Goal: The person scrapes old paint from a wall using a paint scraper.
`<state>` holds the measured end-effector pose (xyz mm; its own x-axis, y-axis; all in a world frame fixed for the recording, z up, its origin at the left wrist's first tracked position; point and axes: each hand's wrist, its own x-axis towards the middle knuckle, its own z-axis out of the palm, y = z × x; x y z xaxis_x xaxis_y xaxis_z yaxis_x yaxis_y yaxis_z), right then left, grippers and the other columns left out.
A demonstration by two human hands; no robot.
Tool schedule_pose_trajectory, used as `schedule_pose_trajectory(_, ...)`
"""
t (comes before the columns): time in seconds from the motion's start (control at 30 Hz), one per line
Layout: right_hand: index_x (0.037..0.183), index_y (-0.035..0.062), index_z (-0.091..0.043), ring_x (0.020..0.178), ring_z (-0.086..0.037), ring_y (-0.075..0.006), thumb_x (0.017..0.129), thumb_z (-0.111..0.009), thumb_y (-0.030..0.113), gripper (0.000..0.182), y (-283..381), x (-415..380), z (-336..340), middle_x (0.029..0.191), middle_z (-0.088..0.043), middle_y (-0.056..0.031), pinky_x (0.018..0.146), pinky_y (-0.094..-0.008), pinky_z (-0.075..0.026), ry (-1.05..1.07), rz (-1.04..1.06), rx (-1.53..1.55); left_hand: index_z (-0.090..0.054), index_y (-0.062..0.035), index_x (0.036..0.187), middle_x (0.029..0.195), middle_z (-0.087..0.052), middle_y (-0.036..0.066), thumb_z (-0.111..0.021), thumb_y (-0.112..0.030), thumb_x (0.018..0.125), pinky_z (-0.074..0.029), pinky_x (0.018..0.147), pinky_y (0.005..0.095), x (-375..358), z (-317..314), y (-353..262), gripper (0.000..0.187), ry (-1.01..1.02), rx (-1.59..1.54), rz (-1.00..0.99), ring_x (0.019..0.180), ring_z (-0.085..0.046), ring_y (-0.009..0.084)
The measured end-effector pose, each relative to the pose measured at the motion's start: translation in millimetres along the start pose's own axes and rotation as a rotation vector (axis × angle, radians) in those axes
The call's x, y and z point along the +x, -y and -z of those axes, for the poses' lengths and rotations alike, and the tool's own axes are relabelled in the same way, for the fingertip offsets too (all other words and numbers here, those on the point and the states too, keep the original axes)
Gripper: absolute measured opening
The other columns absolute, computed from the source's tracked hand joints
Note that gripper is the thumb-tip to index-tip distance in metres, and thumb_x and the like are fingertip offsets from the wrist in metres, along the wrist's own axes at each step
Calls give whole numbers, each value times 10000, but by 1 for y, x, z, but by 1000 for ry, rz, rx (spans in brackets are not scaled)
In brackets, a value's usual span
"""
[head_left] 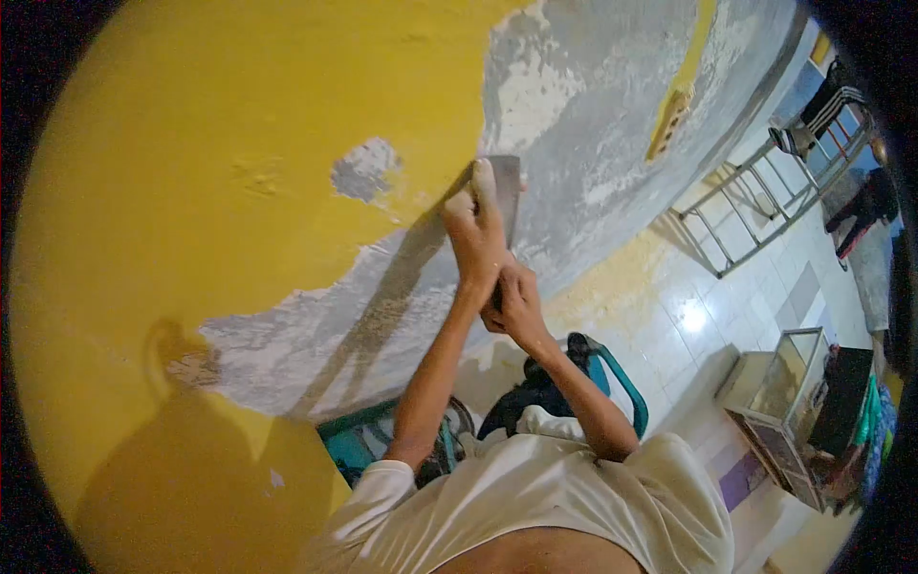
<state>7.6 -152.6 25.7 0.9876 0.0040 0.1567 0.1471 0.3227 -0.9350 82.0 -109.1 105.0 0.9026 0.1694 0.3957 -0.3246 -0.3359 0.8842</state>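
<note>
Left hand (475,234) clasps the flat grey scraper (510,196), likely stiff, by the yellow wall's (239,124) stripped edge; right hand (519,308) clenches its dark handle (496,296), the surest hold

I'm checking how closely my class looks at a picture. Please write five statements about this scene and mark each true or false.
1. Both hands are on the same dark, flat tool. True.
2. The right hand is nearer the blade's far edge than the left hand. False: the left hand is on the blade, and the right hand is lower, towards the handle.
3. Yellow paint covers the wall without a break. False: large grey and white areas show.
4. A small grey patch is surrounded by yellow. True.
5. The person at the wall wears a black shirt. False: it is pale.
</note>
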Motion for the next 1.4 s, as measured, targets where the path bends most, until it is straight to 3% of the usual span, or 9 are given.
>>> schedule_pose_trajectory(0.2,787,45,-484,362,-385,-87,991,-304,435,475,2,-1,7,473,-422,8,339,-253,-293,82,-172,216,-663,9,758,599,-570,23,-403,-418,963,-390,541,275,-11,1,8,541,8,-77,65,531,-467,106)
schedule_pose_trajectory(0.27,788,54,-482,363,-377,-82,990,-300,441,472,5,11,-3,471,-412,12,340,-244,-285,-11,28,56,-531,70,706,569,-490,84,-449,-395,953,-379,533,344,15,4,-17,533,-17,78,-122,563,-422,146)
schedule_pose_trajectory(0.33,763,52,-482,365,-376,-82,989,-301,443,487,38,18,-9,471,-414,9,344,-241,-288,33,-54,193,-453,66,680,559,-401,122,-471,-366,949,-356,535,382,27,8,-59,509,65,-227,-89,576,-376,163)
schedule_pose_trajectory(0.43,760,51,-483,325,-324,-81,998,-267,423,491,38,14,6,464,-398,-2,317,-236,-240,80,-74,143,-492,71,730,580,-437,176,-453,-267,967,-355,514,378,15,1,-20,415,-68,64,-160,531,-413,188)
schedule_pose_trajectory(0.57,773,64,-442,303,-314,-101,966,-318,473,470,3,-31,12,437,-355,-2,297,-247,-236,50,-267,313,-626,11,847,652,-561,86,-423,-285,965,-388,552,324,-32,2,25,377,216,-140,183,575,-491,156)
schedule_pose_trajectory(0.7,835,87,-430,369,-307,-77,981,-361,429,379,-2,-35,14,522,-353,31,349,-254,-270,34,-217,193,-665,-38,891,642,-511,-18,-406,-371,955,-341,518,241,-32,12,19,427,241,-160,196,561,-422,69)
schedule_pose_trajectory(1.07,719,80,-417,367,-343,-82,990,-338,421,442,11,-18,12,489,-370,21,342,-252,-275,38,-204,258,-671,-34,844,642,-534,-5,-373,-343,965,-355,543,254,-15,3,6,446,231,-149,210,560,-430,98)
schedule_pose_trajectory(1.2,738,66,-441,369,-357,-82,996,-327,401,438,23,7,7,487,-389,14,341,-250,-286,59,-69,277,-663,-12,814,560,-438,-11,-375,-302,982,-308,477,272,7,-1,-24,442,116,-197,-65,506,-369,79)
schedule_pose_trajectory(1.4,756,50,-470,365,-348,-80,992,-327,421,462,22,-2,8,482,-399,11,343,-248,-286,-13,-161,261,-667,-36,828,650,-544,-15,-362,-336,975,-350,546,250,0,-6,-3,452,173,-104,-29,574,-419,80)
